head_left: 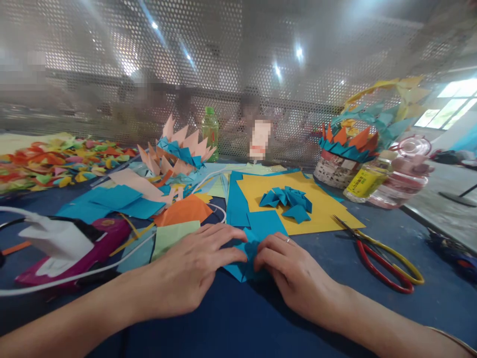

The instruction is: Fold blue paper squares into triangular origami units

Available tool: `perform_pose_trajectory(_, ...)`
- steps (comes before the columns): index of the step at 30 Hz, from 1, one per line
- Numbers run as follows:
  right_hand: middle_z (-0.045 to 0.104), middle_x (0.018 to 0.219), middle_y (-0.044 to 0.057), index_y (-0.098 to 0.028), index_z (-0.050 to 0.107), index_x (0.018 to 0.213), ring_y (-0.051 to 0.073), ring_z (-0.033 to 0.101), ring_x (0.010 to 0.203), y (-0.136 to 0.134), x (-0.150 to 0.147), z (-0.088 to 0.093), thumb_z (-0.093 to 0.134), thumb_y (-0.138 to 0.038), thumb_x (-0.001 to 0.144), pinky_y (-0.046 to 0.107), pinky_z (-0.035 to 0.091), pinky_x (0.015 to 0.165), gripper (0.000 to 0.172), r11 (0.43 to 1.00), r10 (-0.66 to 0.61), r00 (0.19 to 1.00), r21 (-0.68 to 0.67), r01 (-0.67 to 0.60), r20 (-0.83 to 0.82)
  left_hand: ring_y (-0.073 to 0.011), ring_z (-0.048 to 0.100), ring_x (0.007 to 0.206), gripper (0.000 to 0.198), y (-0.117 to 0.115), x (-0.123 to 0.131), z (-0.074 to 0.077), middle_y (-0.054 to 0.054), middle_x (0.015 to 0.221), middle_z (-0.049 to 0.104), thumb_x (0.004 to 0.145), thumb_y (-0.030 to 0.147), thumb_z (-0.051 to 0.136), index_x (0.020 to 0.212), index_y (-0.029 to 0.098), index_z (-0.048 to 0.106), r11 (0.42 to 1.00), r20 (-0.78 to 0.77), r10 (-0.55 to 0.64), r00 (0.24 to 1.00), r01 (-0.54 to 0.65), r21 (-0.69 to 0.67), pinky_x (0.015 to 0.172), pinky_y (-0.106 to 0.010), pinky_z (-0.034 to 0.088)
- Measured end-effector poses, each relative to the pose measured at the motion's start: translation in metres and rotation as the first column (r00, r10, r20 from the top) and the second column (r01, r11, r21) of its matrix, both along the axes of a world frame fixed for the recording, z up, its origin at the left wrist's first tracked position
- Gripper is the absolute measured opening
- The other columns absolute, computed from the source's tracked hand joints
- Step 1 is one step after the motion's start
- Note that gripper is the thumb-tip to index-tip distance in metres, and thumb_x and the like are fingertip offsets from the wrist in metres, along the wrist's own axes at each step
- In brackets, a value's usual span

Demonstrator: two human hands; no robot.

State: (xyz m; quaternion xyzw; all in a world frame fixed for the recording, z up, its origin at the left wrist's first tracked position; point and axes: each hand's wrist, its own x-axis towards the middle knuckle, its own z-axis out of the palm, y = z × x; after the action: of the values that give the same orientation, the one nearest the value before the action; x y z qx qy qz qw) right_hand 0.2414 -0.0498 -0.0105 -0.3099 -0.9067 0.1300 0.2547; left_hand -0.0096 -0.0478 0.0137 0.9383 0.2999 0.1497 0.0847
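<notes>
A small sheet of blue paper (251, 244), partly folded, lies at the table's front middle between my two hands. My left hand (199, 261) grips its left side, index and middle fingertips resting on it; the thumb is hidden. On the right side, my right hand (294, 271) has its fingers curled and pressed together on the paper. Just beyond lies another flat blue sheet (269, 222). Several folded blue paper pieces (286, 198) sit in a pile on a large yellow sheet (326, 211).
Red-and-yellow-handled scissors (385, 258) lie right. A purple power strip (108, 231) with a white charger (59, 243) and cables is left. Behind stand pink-and-blue paper folds (182, 144), a green-capped bottle (210, 134), a paper-trimmed basket (337, 166) and a pink bottle (400, 181).
</notes>
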Motion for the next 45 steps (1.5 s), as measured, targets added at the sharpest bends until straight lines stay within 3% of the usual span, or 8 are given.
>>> perform_pose_trajectory(4, 0.069, 0.094, 0.006, -0.019, 0.067, 0.091, 0.019, 0.058, 0.088, 0.001, 0.003, 0.002, 0.043, 0.003, 0.088, 0.032, 0.049, 0.077, 0.033, 0.993, 0.063, 0.998, 0.105, -0.06, -0.026, -0.0194, 0.058, 0.114, 0.03, 0.006, -0.001, -0.005, -0.003, 0.117, 0.065, 0.096, 0.005, 0.044, 0.095, 0.024, 0.067, 1.0, 0.112, -0.019, 0.993, 0.021, -0.017, 0.104, -0.037, 0.04)
perform_pose_trajectory(11, 0.073, 0.098, 0.006, -0.018, 0.072, 0.103, 0.02, 0.064, 0.087, -0.005, 0.008, 0.008, 0.052, -0.005, 0.088, 0.035, 0.054, 0.083, 0.028, 0.949, 0.217, 0.972, 0.214, -0.231, 0.086, -0.0113, 0.062, 0.084, 0.021, 0.005, 0.006, 0.001, 0.004, 0.083, 0.067, 0.095, 0.007, 0.057, 0.082, 0.021, 0.066, 0.961, 0.234, -0.026, 0.972, 0.089, -0.263, 0.083, -0.025, 0.043)
perform_pose_trajectory(17, 0.073, 0.103, 0.006, -0.017, 0.07, 0.109, 0.02, 0.066, 0.088, -0.007, 0.01, 0.007, 0.05, -0.005, 0.087, 0.033, 0.055, 0.08, 0.033, 0.949, 0.242, 0.964, 0.179, -0.259, 0.114, -0.0134, 0.062, 0.086, 0.011, 0.009, 0.005, -0.003, 0.002, 0.086, 0.067, 0.092, 0.013, 0.065, 0.086, 0.021, 0.07, 0.96, 0.262, 0.035, 0.964, 0.041, -0.276, 0.082, -0.024, 0.045)
perform_pose_trajectory(30, 0.073, 0.102, 0.008, -0.018, 0.068, 0.113, 0.02, 0.066, 0.095, -0.008, 0.011, 0.009, 0.048, -0.006, 0.087, 0.032, 0.055, 0.082, 0.035, 0.939, 0.277, 0.949, 0.166, -0.3, 0.149, -0.0149, 0.058, 0.078, 0.015, 0.006, 0.019, -0.011, 0.003, 0.076, 0.061, 0.089, 0.022, 0.07, 0.075, 0.019, 0.066, 0.943, 0.226, 0.245, 0.943, -0.178, -0.28, 0.071, -0.028, 0.042)
perform_pose_trajectory(45, 0.073, 0.101, 0.009, -0.015, 0.069, 0.112, 0.021, 0.066, 0.096, -0.007, 0.01, 0.012, 0.05, -0.004, 0.085, 0.032, 0.057, 0.083, 0.035, 0.933, 0.323, 0.941, 0.135, -0.335, 0.103, -0.0178, 0.053, 0.079, 0.018, -0.002, 0.028, -0.012, 0.001, 0.075, 0.056, 0.087, 0.017, 0.06, 0.071, 0.019, 0.054, 0.942, 0.164, 0.306, 0.938, -0.274, -0.193, 0.072, -0.031, 0.039)
